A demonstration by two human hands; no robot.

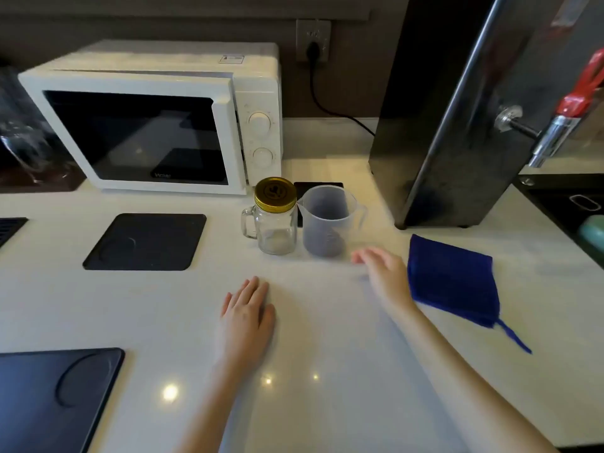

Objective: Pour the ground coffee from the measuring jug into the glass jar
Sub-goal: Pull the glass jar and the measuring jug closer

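A clear glass jar [276, 228] with a side handle stands on the white counter, its gold screw lid [275, 195] on top. Just right of it stands a translucent plastic measuring jug [328, 220] with dark ground coffee in its bottom. My left hand [248, 310] lies flat on the counter, well in front of the jar, holding nothing. My right hand [382, 273] hovers just in front and to the right of the jug, fingers spread, blurred, touching nothing.
A white microwave [157, 119] stands behind the jar. A tall steel water boiler [457, 119] with a tap stands at the right. A blue cloth [454, 282] lies right of my right hand. Black mats [147, 241] [52, 397] lie at the left.
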